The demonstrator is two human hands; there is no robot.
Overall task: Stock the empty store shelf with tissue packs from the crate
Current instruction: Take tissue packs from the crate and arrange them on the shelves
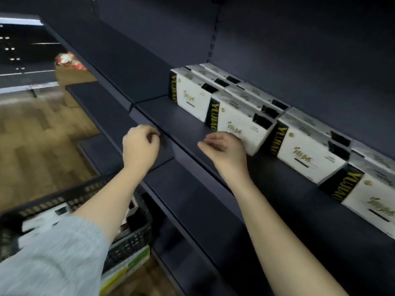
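Dark store shelving fills the frame, running from upper left to lower right. White tissue packs [239, 122] stand in rows on the shelf [171, 116] at centre and right. Right hand [226, 149], fingers loosely curled and gripping nothing, touches the front pack's lower corner. Left hand [141, 146], also loosely curled and empty, hovers at the shelf edge. Crate [89, 189] sits lower left, nearer the left hand, packs inside.
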